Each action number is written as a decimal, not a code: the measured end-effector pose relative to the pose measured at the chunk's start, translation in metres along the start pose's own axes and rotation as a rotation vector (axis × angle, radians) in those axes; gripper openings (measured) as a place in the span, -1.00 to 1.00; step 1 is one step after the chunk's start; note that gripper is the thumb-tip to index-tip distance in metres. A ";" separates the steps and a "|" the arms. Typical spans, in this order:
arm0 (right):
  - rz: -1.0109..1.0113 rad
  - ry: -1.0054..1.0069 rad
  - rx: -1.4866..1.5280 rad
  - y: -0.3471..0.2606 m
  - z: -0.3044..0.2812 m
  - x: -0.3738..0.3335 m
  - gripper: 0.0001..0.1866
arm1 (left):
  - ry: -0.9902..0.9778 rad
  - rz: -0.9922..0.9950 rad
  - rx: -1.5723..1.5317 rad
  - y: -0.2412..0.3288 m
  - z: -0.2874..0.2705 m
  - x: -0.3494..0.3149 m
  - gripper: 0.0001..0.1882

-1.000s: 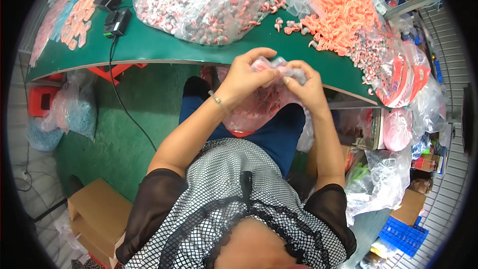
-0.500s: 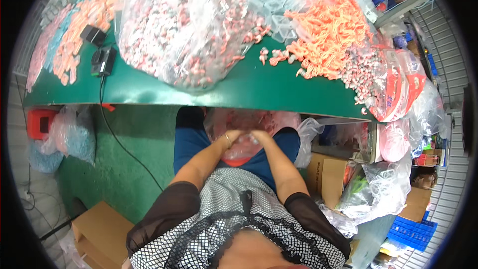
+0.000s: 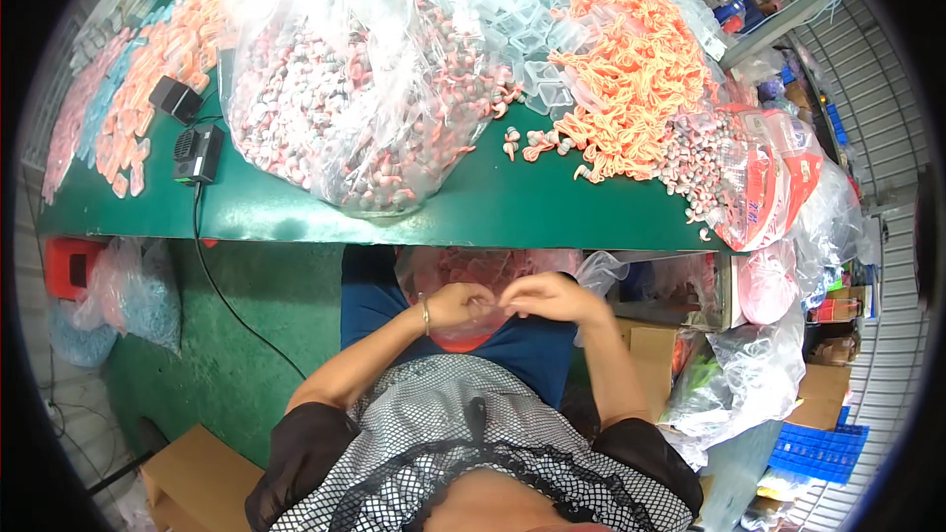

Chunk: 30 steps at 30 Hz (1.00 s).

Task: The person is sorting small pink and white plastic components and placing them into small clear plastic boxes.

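Pink bag (image 3: pixel 412 274) sits under our left hand (image 3: pixel 461 304) and right hand (image 3: pixel 552 296), both bent close, and we can't tell if they hold anything or what's done, but many little pieces (image 3: pixel 692 160) ahead seem left.

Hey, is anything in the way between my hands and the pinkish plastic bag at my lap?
Nothing visible: your left hand and right hand appear over the pinkish plastic bag. The green tabletop lies beyond them, hiding the bag's far part.
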State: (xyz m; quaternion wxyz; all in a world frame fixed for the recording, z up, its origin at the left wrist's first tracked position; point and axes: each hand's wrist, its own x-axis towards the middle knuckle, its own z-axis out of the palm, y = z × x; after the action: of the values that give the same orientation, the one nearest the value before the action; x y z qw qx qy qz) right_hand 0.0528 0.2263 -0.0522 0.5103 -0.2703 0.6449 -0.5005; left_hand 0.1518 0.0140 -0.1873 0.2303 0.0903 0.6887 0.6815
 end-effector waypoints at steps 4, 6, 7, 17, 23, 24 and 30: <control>-0.421 0.597 -0.451 -0.097 -0.044 -0.006 -0.90 | 0.043 0.314 0.295 0.167 -0.016 -0.026 -0.77; -0.539 1.087 -0.876 -0.112 -0.083 0.021 -0.89 | 0.248 0.517 0.439 0.199 -0.025 -0.014 -0.79; -0.595 1.251 -1.019 -0.117 -0.099 0.035 -0.89 | 0.399 0.549 0.503 0.210 -0.030 -0.006 -0.80; -0.438 1.347 -1.394 -0.110 -0.115 0.055 -0.80 | 0.820 0.215 0.941 0.208 -0.064 0.077 -0.82; -0.679 1.216 -1.426 -0.098 -0.047 0.016 -0.81 | 0.863 0.312 1.057 0.194 -0.070 0.092 -0.81; -0.701 1.190 -1.436 -0.088 -0.039 0.014 -0.81 | 0.869 0.314 1.047 0.195 -0.070 0.090 -0.82; -0.627 1.073 -1.420 -0.066 -0.005 0.004 -0.77 | 0.860 0.368 0.865 0.204 -0.062 0.068 -0.88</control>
State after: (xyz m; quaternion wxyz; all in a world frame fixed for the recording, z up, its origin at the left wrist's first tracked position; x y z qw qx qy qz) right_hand 0.0366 0.2015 0.0073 -0.2967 -0.4129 0.8456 -0.1625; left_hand 0.0261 -0.0005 -0.0027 -0.2451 0.0102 0.9058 0.3455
